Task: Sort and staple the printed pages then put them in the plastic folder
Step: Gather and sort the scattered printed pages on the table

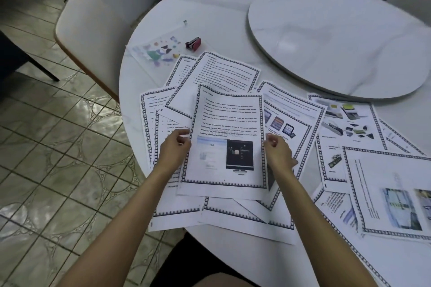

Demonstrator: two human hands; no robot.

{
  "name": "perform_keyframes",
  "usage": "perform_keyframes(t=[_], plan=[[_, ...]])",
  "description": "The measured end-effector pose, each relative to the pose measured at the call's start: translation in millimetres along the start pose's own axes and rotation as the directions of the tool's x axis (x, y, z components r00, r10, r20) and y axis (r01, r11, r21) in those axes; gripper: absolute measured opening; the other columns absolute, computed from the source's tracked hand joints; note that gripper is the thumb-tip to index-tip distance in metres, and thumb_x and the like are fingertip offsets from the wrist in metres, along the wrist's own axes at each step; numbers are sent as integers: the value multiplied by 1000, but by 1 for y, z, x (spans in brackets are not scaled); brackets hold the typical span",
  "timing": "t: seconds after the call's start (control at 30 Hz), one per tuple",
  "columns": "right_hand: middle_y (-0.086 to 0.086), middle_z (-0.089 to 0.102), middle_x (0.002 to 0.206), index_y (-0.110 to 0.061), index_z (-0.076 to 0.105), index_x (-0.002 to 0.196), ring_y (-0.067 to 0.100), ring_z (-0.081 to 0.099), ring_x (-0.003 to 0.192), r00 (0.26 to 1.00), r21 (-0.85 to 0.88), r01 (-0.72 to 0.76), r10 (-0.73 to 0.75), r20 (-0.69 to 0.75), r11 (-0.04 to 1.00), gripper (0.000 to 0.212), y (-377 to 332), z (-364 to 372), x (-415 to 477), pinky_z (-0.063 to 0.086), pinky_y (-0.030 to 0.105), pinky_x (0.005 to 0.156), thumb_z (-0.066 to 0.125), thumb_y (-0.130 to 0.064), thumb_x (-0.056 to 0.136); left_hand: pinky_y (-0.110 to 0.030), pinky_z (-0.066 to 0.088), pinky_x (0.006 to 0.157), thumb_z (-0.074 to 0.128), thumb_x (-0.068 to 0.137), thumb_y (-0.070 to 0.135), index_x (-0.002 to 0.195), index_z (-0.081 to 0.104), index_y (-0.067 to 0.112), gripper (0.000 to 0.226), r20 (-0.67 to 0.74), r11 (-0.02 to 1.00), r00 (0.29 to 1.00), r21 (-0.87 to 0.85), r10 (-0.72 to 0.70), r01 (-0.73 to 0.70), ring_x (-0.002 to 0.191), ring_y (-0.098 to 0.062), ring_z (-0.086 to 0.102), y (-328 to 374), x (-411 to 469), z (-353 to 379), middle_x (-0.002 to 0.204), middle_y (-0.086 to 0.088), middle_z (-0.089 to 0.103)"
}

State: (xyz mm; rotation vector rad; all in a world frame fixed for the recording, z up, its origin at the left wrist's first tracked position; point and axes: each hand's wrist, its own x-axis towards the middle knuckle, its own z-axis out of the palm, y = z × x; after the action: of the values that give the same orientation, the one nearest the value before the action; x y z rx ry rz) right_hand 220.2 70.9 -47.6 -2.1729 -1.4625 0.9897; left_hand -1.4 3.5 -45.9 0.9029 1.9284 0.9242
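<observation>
White page (224, 121), print too blurred to read, is pinched at its sides by left hand (175, 149) and right hand (278, 152).

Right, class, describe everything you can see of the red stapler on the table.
The stapler is small, with a glossy dark red body that looks plastic and a darker front end facing left. It appears closed and lies flat on the white round table, just right of the clear plastic folder and beyond the printed pages. Nothing grips it; contact with the folder cannot be told.
</observation>
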Motion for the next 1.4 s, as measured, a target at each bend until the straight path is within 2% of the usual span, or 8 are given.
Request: perform_keyframes(t=[0.1, 0.27, 0.47, 0.67, 0.93, 1.1, 1.27, 1.4], plan=[[-2, 64, 94, -20, 59, 118, 23, 57, 98, 999, 49, 10, -12, 42, 999, 27, 1, -4, 1, 27, 42, 103, 44, -27, 96, -23, 42, 58, 50, 93, 10, 121, 54, 12, 29, 3, 999, 999, 2, 51, -51, 68, -8, 50, -3, -4, 3, 80, 5, 51], [2, 53, 71, -9, 56, 88, 15, 44, 61, 990, 215, 116, -132, 59, 970, 18, 11, -9, 2, 35, 30, 58, 43, -19, 97, -31, 50, 62, 51, 92, 8, 113, 57, 20, 25, 19, 990, 993, -84, 117, -115, 77, -20, 61, -3, -15, 1, 96, 2, 61], [4, 67, 95, -24, 61, 89, 22, 64, 84, 980, 459, 0, -91, 178, 889, 20, 6, -20, 1, 51, 37, 79, 43, -23, 99, -17, 47, 62, 53, 92, 6, 111, 58, 21, 24, 140, 970, 973, -186, 186, -159, 62, 2, 56, 11, 0, -10, 91, 9, 59], [7, 59, 115, -3, 52, 126, 17, 54, 91, 990, 429, -80, 20, 143, 900, 33, 2, -32, 13, 38, 29, 86, 39, -19, 100, -14, 51, 65, 51, 92, 7, 99, 64, 21, 20, 225, 963, 938, -110, 264, -245, 65, 1, 62, 33, 55, -30, 86, 3, 66], [14, 53, 133, -5, 47, 133, 27, 59, 107, 988, 547, -134, 153, 10, 826, 48, 20, -53, 28, 44, 41, 100, 49, -33, 94, -3, 39, 71, 50, 88, 1, 97, 66, 15, 23, 80, 913, 929, 172, 362, -370, 83, -11, 56, 37, 148, -50, 101, -2, 65], [12, 58, 115, -8, 54, 121, 26, 56, 104, 948, 597, -104, 260, -182, 796, 29, 39, -57, 28, 41, 37, 97, 41, -24, 100, -36, 41, 89, 48, 94, 26, 122, 54, 11, 32, 84, 828, 953, 476, 292, -296, 111, -25, 49, 38, 176, -40, 121, -11, 52], [5, 62, 95, -15, 59, 85, 20, 59, 90, 891, 652, -108, 363, -271, 750, 23, 43, -60, 33, 53, 23, 73, 42, -22, 98, -41, 38, 94, 51, 92, 34, 132, 43, 8, 49, 47, 718, 955, 650, 291, -251, 121, -31, 40, 49, 181, -24, 129, -15, 46], [-3, 61, 86, -14, 58, 95, 11, 59, 80, 895, 683, -82, 355, -270, 726, 18, 42, -62, 36, 54, 14, 60, 42, -23, 99, -42, 35, 95, 54, 90, 25, 132, 41, 6, 48, 38, 682, 965, 701, 259, -211, 120, -34, 41, 51, 184, -19, 130, -16, 46]])
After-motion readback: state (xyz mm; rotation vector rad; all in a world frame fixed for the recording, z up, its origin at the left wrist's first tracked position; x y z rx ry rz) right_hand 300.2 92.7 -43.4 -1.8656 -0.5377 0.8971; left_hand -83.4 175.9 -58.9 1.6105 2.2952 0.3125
